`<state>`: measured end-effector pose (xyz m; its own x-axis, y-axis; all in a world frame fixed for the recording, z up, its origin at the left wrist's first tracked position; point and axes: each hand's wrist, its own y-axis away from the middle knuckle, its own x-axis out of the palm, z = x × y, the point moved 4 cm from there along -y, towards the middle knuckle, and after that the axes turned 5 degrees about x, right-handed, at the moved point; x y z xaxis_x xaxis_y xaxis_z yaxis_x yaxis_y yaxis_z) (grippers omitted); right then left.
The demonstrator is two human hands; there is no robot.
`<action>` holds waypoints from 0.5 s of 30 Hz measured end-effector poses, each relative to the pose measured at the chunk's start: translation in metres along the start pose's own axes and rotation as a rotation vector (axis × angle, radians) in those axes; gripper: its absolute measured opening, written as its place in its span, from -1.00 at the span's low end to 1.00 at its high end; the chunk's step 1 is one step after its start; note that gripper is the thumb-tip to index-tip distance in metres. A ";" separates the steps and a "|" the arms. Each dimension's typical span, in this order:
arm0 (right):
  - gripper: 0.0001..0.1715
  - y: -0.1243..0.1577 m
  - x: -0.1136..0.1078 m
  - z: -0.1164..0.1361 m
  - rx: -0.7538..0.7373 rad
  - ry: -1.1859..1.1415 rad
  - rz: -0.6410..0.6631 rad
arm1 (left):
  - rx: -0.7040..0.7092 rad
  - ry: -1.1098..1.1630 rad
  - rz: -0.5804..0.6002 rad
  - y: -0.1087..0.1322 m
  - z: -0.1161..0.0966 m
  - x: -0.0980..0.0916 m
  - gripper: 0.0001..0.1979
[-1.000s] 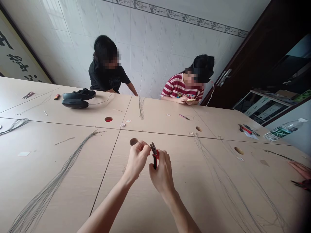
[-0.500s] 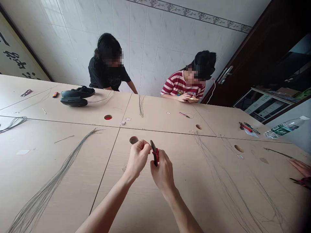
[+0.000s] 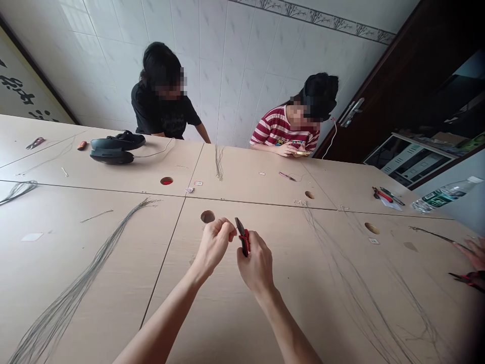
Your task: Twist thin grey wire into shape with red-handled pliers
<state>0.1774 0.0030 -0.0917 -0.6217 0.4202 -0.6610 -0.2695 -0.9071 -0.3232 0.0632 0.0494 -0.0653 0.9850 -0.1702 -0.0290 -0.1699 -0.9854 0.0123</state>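
Note:
My right hand (image 3: 255, 263) is closed around the red-and-black handles of a pair of pliers (image 3: 242, 237), whose dark jaws point up and away from me. Just left of the jaws, my left hand (image 3: 216, 240) is closed in a pinch; what sits between its fingertips is too small to make out. Both hands are above the table's middle, close together. To the left lies a long bundle of thin grey wires (image 3: 109, 242), its far ends gathered near the table seam. Looser strands of wire (image 3: 352, 273) stretch across the right side.
Two people (image 3: 162, 96) sit across the table (image 3: 303, 313). A dark headset (image 3: 115, 146) lies at the back left. A water bottle (image 3: 447, 194) lies at the right, near other red-handled pliers (image 3: 382, 195). Another person's hand (image 3: 472, 253) shows at the right edge. Round holes (image 3: 207, 216) pierce the tabletop.
My right hand and the pliers have shifted slightly right, opening a small gap from my left hand. The view has tilted a little. The other person's hand at the right edge has moved slightly.

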 end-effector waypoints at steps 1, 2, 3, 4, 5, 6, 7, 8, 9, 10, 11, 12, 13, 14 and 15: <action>-0.78 0.000 0.001 0.000 -0.001 0.003 0.003 | 0.001 0.000 0.005 0.000 -0.001 0.000 -0.80; -0.78 0.000 0.001 -0.001 -0.002 0.005 0.007 | 0.004 -0.006 0.011 -0.001 -0.001 0.000 -0.81; -0.78 0.000 0.001 -0.001 -0.004 0.006 0.008 | 0.006 -0.017 0.018 -0.001 -0.001 -0.001 -0.81; -0.78 0.000 0.002 -0.002 -0.006 0.007 0.007 | 0.008 -0.032 0.025 -0.001 -0.002 -0.001 -0.80; -0.78 0.000 0.002 -0.002 -0.011 0.007 0.001 | 0.011 -0.049 0.033 -0.001 -0.002 -0.001 -0.78; -0.79 -0.001 0.001 -0.002 -0.017 0.008 -0.005 | 0.014 -0.063 0.040 -0.001 -0.001 -0.001 -0.76; -0.80 -0.001 0.001 -0.002 -0.022 0.008 -0.011 | 0.019 -0.073 0.047 -0.001 -0.001 -0.001 -0.75; -0.80 -0.001 0.001 -0.002 -0.026 0.010 -0.018 | 0.023 -0.075 0.052 -0.001 -0.001 0.000 -0.74; -0.81 -0.001 0.001 -0.002 -0.030 0.013 -0.022 | 0.027 -0.071 0.054 -0.001 0.000 0.000 -0.74; -0.81 -0.002 0.001 -0.002 -0.032 0.016 -0.024 | 0.031 -0.068 0.057 0.000 0.001 0.001 -0.73; -0.82 -0.002 0.000 -0.002 -0.034 0.019 -0.025 | 0.033 -0.064 0.060 0.000 0.002 0.002 -0.71; -0.82 -0.002 0.000 -0.002 -0.035 0.020 -0.027 | 0.034 -0.059 0.065 0.001 0.003 0.003 -0.68; -0.82 -0.002 0.000 -0.001 -0.038 0.021 -0.029 | 0.037 -0.053 0.072 0.001 0.004 0.004 -0.66; -0.82 -0.002 -0.001 -0.001 -0.040 0.020 -0.031 | 0.040 -0.046 0.081 0.001 0.005 0.004 -0.65; -0.83 -0.002 -0.001 -0.001 -0.043 0.018 -0.033 | 0.044 -0.039 0.092 0.001 0.005 0.005 -0.64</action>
<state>0.1796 0.0044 -0.0907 -0.5998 0.4503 -0.6614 -0.2577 -0.8913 -0.3731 0.0677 0.0474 -0.0708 0.9632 -0.2596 -0.0691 -0.2619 -0.9647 -0.0275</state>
